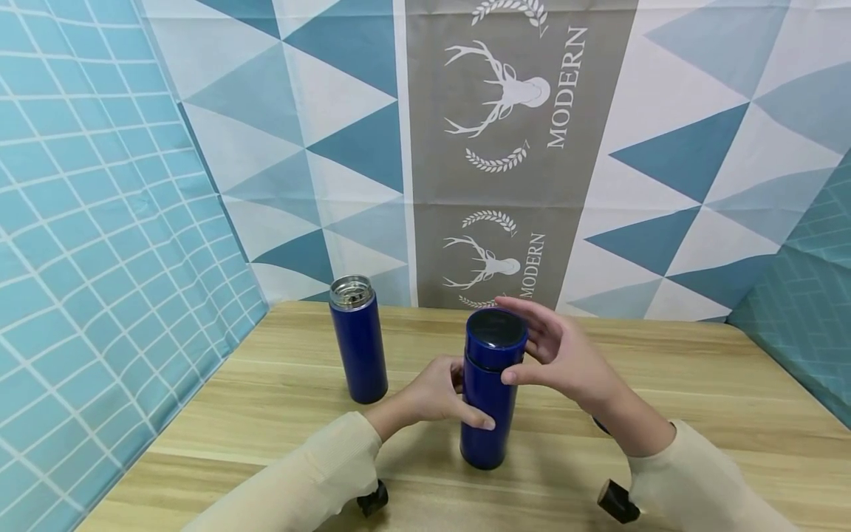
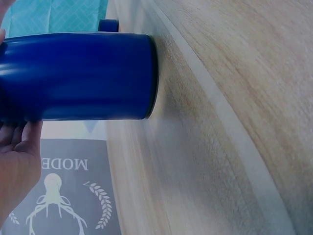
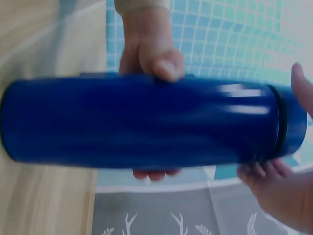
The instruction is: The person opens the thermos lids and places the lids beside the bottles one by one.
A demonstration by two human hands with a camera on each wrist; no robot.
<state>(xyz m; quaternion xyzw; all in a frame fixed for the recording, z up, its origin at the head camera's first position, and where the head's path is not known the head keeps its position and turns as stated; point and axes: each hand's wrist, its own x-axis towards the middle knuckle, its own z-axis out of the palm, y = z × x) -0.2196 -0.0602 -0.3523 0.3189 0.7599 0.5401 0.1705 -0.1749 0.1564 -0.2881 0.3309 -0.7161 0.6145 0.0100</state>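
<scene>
A blue thermos bottle (image 1: 488,414) stands upright on the table, its glossy black-topped lid (image 1: 495,343) in place. Low around its body, my left hand (image 1: 442,395) grips it, thumb across the near side and fingertips showing on the far side in the right wrist view. My right hand (image 1: 565,355) is loosely spread about the lid, index finger raised beside the top and thumb at the seam below the lid. To the left stands a second blue thermos bottle (image 1: 362,347) without a lid, its steel mouth exposed.
A small blue piece (image 1: 600,425) lies on the wooden table (image 1: 279,414), mostly hidden behind my right forearm; in the left wrist view a short blue cylinder (image 2: 108,25) shows beyond the bottle. Patterned cloth (image 1: 492,185) hangs behind, and tile-patterned cloth (image 1: 100,222) at the left.
</scene>
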